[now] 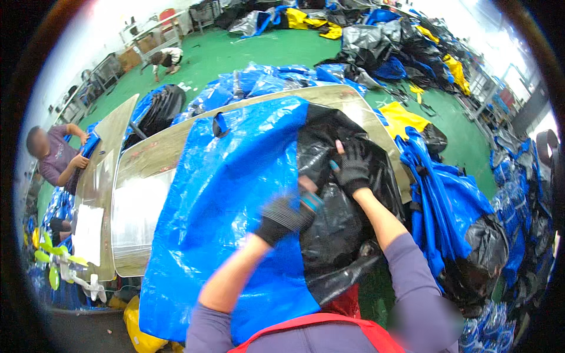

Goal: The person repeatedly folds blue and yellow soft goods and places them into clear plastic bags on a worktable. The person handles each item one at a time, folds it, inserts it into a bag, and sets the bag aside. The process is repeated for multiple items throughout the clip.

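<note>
A large bag of shiny sheet material, with a blue part (pixel 235 176) and a black part (pixel 329 253), lies spread over a table in front of me. My right hand (pixel 354 167), in a dark glove with bare thumb tip, rests flat on the black part with its fingers spread. Over the seam between the two colours is my left hand (pixel 285 216), also gloved and smeared by motion. Whether its fingers grip the material I cannot tell. Near the bag's far left edge sits a small black loop (pixel 220 125).
The tabletop (pixel 141 206) shows left of the bag. Blue and black bags (pixel 447 200) hang or lie at the right. More blue bags (pixel 253 82) are heaped beyond the table. At far left a person (pixel 62 153) handles blue material; another person (pixel 168 59) crouches on the green floor (pixel 218 56).
</note>
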Tool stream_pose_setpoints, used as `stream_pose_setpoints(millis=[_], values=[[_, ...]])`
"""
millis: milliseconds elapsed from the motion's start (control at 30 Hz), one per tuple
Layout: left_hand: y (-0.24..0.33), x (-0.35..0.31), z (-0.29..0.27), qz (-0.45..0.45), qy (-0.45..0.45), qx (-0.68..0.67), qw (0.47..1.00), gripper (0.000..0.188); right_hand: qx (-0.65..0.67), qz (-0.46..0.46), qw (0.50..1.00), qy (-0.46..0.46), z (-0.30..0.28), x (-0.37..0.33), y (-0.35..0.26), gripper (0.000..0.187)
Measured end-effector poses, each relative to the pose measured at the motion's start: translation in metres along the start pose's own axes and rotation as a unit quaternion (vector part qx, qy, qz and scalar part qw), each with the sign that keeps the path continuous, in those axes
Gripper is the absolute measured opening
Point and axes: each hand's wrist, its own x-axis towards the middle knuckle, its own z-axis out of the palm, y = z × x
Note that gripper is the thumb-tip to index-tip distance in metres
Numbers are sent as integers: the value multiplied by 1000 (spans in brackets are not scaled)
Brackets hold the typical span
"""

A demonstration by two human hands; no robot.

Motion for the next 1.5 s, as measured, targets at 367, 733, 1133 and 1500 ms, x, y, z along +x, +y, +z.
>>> stream_pose_setpoints(millis=[367, 733, 1133, 1500], values=[[-375, 35, -200, -526, -64, 91, 843, 72, 71, -26, 997, 28, 13, -13, 6, 72], [-303, -24, -271, -323, 206, 368, 847, 56, 143, -172, 943, 246, -38, -6, 24, 49], [-130, 29, 40, 81, -206, 222, 950, 79, 101, -194, 959, 182, -110, 87, -29, 32], [6, 9, -82, -22, -409, 22, 912, 50, 1, -307, 942, -137, -49, -41, -12, 19]])
